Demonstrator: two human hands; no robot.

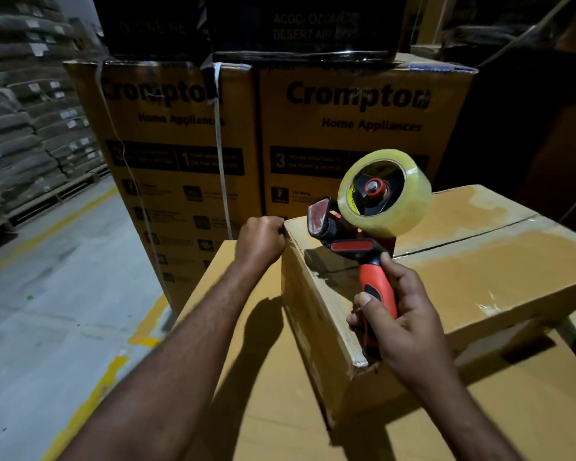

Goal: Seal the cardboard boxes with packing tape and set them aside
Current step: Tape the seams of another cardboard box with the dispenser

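A brown cardboard box (479, 261) lies closed on a larger flat carton (263, 410), its top seam running left to right. My right hand (399, 324) grips the red handle of a tape dispenser (373, 247) that carries a roll of clear tape (384, 191); the dispenser's head sits on the box's top near its left end. My left hand (261, 241) is curled at the box's far left corner, touching the upper edge. What its fingers hold is hidden.
Tall printed appliance cartons (346, 134) stand stacked right behind the boxes. Piled sacks on pallets (30, 121) line the far left. A grey floor with yellow lines (64, 294) stretches along the left side.
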